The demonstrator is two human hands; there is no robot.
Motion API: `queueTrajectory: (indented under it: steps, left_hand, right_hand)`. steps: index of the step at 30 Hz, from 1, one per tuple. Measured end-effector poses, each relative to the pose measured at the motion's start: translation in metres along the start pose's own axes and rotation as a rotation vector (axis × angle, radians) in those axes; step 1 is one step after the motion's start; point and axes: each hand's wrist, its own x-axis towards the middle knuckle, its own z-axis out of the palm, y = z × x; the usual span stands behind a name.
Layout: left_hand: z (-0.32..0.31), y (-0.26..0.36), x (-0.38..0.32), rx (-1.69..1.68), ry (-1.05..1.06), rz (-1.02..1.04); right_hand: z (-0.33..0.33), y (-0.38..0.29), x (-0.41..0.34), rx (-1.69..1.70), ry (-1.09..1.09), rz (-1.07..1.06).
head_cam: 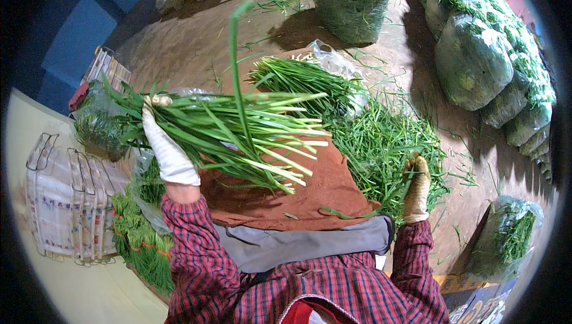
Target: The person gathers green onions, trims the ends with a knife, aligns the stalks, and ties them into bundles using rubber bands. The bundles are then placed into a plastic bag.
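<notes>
My left hand (167, 145), in a white knit glove, grips a loose bunch of flat-leaved garlic chives (250, 131) by its leafy part. The pale stem ends point right, above a brown cloth (286, 203) on my lap. One long blade (235, 55) stands up out of the bunch. My right hand (415, 190), in a soiled glove, has its fingers curled with a few green leaves (409, 182) against them. It is over the edge of a heap of loose chive leaves (380, 140). A neater pile of chives (304, 82) lies beyond my lap, stem ends together.
Large plastic bags of greens (473, 60) line the right side; another full bag (351, 6) stands ahead. A smaller bag (505, 239) sits at lower right. On my left are banded chive bundles (143, 248), white handled packages (71, 207) and a bag of greens (98, 123).
</notes>
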Motion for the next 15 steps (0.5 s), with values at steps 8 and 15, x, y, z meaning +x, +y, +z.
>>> queueTrajectory:
  steps: [8, 15]
  left_hand:
    - [0.01, 0.013, 0.019, 0.072, 0.203, 0.087]
    - [0.048, 0.013, 0.019, 0.17, 0.204, 0.122]
  right_hand:
    - [-0.006, 0.021, -0.015, -1.136, -0.287, -0.284]
    - [0.136, -0.032, -0.038, -0.658, -0.911, -0.27]
